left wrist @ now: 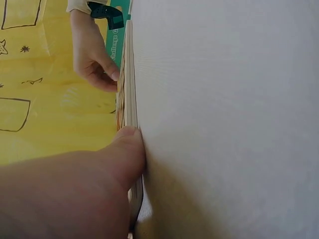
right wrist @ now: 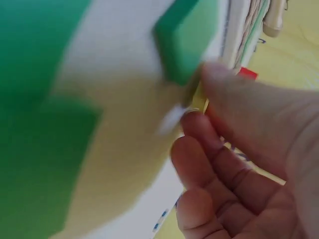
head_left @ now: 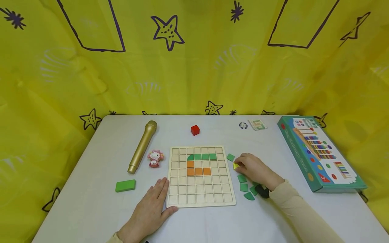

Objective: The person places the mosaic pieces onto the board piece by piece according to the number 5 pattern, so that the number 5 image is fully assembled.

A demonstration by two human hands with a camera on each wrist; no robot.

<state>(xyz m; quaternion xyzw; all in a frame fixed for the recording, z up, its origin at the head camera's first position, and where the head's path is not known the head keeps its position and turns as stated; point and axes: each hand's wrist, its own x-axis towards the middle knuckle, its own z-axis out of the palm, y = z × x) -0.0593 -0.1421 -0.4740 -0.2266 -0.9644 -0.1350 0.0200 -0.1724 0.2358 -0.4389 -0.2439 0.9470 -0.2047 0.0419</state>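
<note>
A wooden grid board (head_left: 200, 189) lies on the white table. A row of green tiles (head_left: 205, 157) sits in its upper cells, with several orange squares (head_left: 199, 172) below them. My left hand (head_left: 149, 209) rests at the board's lower left corner, fingers extended along the left side and thumb (left wrist: 130, 144) against the near edge. Right of the board, my right hand (head_left: 253, 168) pinches a small yellow tile (head_left: 236, 165) between thumb and fingertips. Loose green tiles (head_left: 244, 187) lie around that hand, some partly hidden under the wrist.
Left of the board are a gold microphone (head_left: 142, 146), a pink-and-white figurine (head_left: 155, 158) and a green block (head_left: 125, 185). Behind it lie a red cube (head_left: 195, 130), a poker chip (head_left: 243, 125) and a pattern card (head_left: 257, 124). A game box (head_left: 322, 153) occupies the right side.
</note>
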